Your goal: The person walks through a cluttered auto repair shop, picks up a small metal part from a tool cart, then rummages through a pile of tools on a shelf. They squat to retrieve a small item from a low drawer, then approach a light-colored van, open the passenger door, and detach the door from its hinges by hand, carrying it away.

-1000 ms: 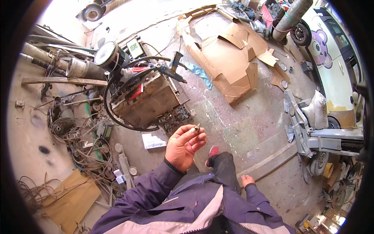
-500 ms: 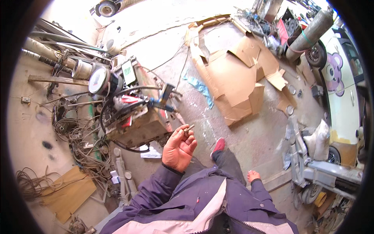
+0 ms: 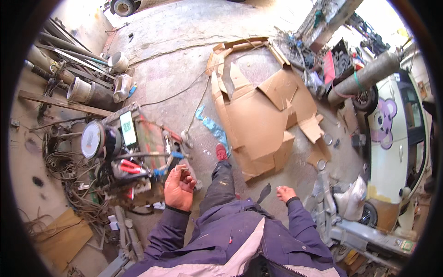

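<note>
Left hand (image 3: pixel 179 188) is raised palm-up in front of the chest, fingers curled inward, thumb and forefinger pinching a small thin metal piece (image 3: pixel 182 168) at the fingertips. Too small to say exactly what it is; could be a screw or a pin. It sits just above the hand, over the right edge of the machine (image 3: pixel 134 159) on the floor.

Right hand (image 3: pixel 286 193) hangs low at the person's right side, well apart from the left. Fingers loosely closed around something tiny and pale; cannot tell what it is.

Machine: boxy unit with a round grey drum (image 3: pixel 92 139), red parts and a black cable looped around it, just left of the left hand. Tangled wires (image 3: pixel 69 184) further left. Flattened cardboard sheets (image 3: pixel 263 120) lie on the concrete ahead to the right. Gas cylinder (image 3: pixel 364 76) sits far right, beside a white vehicle (image 3: pixel 392 138).
</note>
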Motion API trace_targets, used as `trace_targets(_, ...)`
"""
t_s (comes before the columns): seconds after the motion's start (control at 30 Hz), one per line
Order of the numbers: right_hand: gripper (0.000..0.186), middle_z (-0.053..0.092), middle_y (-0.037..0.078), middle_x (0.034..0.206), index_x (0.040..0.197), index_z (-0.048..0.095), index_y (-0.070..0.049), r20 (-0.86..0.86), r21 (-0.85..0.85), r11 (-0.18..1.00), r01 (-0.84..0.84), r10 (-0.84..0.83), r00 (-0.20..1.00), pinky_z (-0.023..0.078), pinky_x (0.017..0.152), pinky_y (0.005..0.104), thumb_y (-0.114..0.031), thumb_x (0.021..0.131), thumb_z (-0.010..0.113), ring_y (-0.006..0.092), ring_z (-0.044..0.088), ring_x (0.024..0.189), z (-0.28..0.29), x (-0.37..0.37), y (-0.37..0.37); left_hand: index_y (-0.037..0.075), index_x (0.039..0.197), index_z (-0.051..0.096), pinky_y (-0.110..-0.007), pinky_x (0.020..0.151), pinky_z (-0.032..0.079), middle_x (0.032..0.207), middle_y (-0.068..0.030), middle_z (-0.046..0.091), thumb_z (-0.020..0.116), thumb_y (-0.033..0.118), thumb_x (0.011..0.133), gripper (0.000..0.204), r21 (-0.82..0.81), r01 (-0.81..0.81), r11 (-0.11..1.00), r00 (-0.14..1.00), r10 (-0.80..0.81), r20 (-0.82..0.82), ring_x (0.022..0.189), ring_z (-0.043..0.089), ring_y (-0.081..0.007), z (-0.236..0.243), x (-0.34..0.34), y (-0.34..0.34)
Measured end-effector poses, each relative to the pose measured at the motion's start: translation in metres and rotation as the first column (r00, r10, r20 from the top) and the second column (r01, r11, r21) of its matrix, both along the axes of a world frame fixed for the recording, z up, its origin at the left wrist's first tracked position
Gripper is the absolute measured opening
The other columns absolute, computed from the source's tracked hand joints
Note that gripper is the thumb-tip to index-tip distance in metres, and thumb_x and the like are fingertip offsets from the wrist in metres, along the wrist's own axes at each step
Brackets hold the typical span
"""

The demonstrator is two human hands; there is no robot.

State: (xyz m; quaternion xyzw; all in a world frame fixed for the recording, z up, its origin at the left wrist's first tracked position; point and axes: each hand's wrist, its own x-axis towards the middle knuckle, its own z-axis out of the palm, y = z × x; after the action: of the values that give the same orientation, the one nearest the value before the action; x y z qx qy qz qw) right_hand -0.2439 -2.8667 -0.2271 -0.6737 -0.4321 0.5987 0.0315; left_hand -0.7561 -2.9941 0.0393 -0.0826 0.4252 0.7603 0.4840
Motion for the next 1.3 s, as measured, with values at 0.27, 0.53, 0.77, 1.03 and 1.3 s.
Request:
trace_targets(0.27, 0.024, 0.072, 0.007, 0.086, 0.101, 0.069, -0.005, 0.169, -0.043, 0.997, -0.061, 0.067, 0.983, 0.055, 0.052, 0.0345, -0.028, 0.104, 0.069, 0.0161, 0.066, 0.062, 0.053, -0.055, 0.173, 0.002, 0.136, 0.064, -0.038, 0.087, 0.064, 0.116, -0.0111, 0.075, 0.055, 0.012, 0.112, 0.027, 0.075, -0.081, 0.994, 0.996, 0.084, -0.042, 0.101, 0.075, -0.0219, -0.017, -0.098, 0.145)
trace_targets(0.53, 0.029, 0.076, 0.007, 0.089, 0.112, 0.074, -0.005, 0.31, -0.026, 0.996, 0.083, -0.071, 0.948, 0.057, 0.057, 0.0353, -0.031, 0.105, 0.066, 0.0171, 0.068, 0.065, 0.059, -0.087, 0.261, 0.002, 0.141, 0.063, -0.038, 0.083, 0.067, 0.115, -0.0113, 0.077, 0.053, 0.01, 0.111, 0.032, 0.094, -0.282, 0.955, 0.941, 0.294, -0.166, 0.1, 0.078, -0.0219, 0.005, -0.174, 0.189)
trace_targets(0.77, 0.048, 0.079, 0.013, 0.088, 0.106, 0.08, -0.001, 0.349, -0.003, 0.784, -0.621, 0.582, 0.734, 0.06, 0.064, 0.0397, -0.047, 0.102, 0.066, 0.0208, 0.072, 0.066, -0.007, -0.145, 0.352, 0.002, 0.138, 0.063, -0.03, 0.07, 0.058, 0.091, -0.0017, 0.068, 0.061, 0.017, 0.11, 0.031, -0.004, -0.401, 0.916, 0.893, 0.39, -0.223, 0.078, 0.066, -0.013, -0.001, -0.198, 0.231)
trace_targets(1.03, 0.034, 0.072, 0.01, 0.081, 0.103, 0.072, -0.001, 0.19, -0.18, 0.933, -0.311, 0.343, 0.92, 0.056, 0.057, 0.0344, -0.034, 0.104, 0.065, 0.0184, 0.068, 0.065, -0.041, -0.32, 0.569, 0.007, 0.135, 0.065, -0.033, 0.07, 0.06, 0.092, -0.0016, 0.068, 0.058, 0.018, 0.112, 0.027, -0.081, -0.52, 0.85, 0.809, 0.46, -0.367, 0.076, 0.066, -0.0145, -0.029, -0.268, 0.369)
trace_targets(1.3, 0.028, 0.072, 0.008, 0.085, 0.106, 0.071, -0.002, 0.114, 0.027, 0.969, -0.246, 0.241, 0.964, 0.054, 0.057, 0.0336, -0.028, 0.107, 0.062, 0.0155, 0.066, 0.068, -0.039, -0.454, 0.836, 0.01, 0.127, 0.067, -0.035, 0.072, 0.062, 0.095, -0.0042, 0.071, 0.058, 0.016, 0.111, 0.019, -0.248, -0.393, 0.885, 0.908, 0.331, -0.258, 0.078, 0.069, -0.0183, -0.046, -0.366, 0.587)
